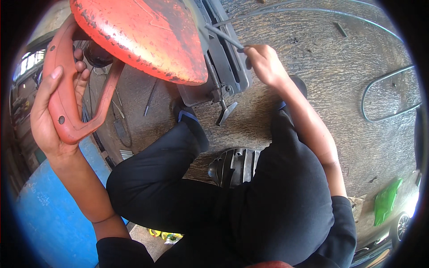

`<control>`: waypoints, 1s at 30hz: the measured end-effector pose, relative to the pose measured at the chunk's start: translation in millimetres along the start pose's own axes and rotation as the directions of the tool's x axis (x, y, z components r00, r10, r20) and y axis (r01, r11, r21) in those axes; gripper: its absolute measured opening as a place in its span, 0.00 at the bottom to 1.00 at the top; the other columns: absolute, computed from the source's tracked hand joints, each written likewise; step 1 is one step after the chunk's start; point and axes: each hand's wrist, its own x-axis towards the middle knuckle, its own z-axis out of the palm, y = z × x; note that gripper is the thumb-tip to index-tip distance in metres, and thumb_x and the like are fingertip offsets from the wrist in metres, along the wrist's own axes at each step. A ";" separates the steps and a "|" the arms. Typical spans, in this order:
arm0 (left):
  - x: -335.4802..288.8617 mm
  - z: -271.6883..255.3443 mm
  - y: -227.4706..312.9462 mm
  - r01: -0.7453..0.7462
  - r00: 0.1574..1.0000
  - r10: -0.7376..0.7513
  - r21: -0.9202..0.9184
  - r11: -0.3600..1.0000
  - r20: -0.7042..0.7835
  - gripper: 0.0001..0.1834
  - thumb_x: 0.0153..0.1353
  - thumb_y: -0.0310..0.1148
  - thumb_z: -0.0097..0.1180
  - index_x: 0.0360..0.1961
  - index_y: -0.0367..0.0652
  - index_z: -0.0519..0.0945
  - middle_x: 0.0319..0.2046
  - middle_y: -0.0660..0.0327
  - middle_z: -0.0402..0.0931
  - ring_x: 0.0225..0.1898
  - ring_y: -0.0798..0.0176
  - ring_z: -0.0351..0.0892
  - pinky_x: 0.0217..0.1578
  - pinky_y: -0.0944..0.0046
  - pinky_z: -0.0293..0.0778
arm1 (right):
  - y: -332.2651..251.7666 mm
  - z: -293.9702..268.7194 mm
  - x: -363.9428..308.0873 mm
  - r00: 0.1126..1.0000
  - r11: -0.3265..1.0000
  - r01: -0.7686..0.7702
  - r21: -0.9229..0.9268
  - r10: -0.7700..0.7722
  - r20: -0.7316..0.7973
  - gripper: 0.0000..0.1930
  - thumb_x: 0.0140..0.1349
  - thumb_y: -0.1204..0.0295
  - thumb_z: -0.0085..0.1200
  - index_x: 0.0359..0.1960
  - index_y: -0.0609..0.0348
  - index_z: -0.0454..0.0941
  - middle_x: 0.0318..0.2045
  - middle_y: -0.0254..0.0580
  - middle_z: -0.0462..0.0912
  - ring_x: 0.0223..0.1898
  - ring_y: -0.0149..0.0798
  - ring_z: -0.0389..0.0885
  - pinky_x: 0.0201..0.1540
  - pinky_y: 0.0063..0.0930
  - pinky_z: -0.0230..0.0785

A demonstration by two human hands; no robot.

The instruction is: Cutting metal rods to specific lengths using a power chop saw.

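Observation:
My left hand (44,120) is wrapped round the red loop handle (60,96) of a cut-off saw at upper left. The saw's scuffed red blade guard (138,38) fills the top left and hides most of what lies under it. Beyond it sits the grey saw base (241,73), with a threaded vise screw (212,71) ending in a crank handle (226,114). In my right hand (267,64), closed fingers grip the end of a thin grey metal rod (228,38). The rod's other end reaches the edge of the guard; its contact there cannot be made out.
Between my bent legs lies a finned metal part (243,163). A blue round surface (49,210) is at lower left. Long thin rods (308,10) curve across the upper right, and a bent rod (364,96) lies at far right. A green object (386,203) is near a car wheel (401,225).

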 end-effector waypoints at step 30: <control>-2.1 4.6 -2.4 0.001 1.000 0.001 -0.090 0.996 0.015 0.26 0.62 0.29 0.45 0.58 0.24 0.60 0.51 0.41 0.69 0.50 0.53 0.74 0.56 0.55 0.69 | 1.2 10.8 -7.4 0.965 0.936 0.190 -0.298 -0.234 -0.119 0.10 0.60 0.67 0.51 0.37 0.59 0.79 0.24 0.56 0.79 0.29 0.56 0.79 0.34 0.46 0.72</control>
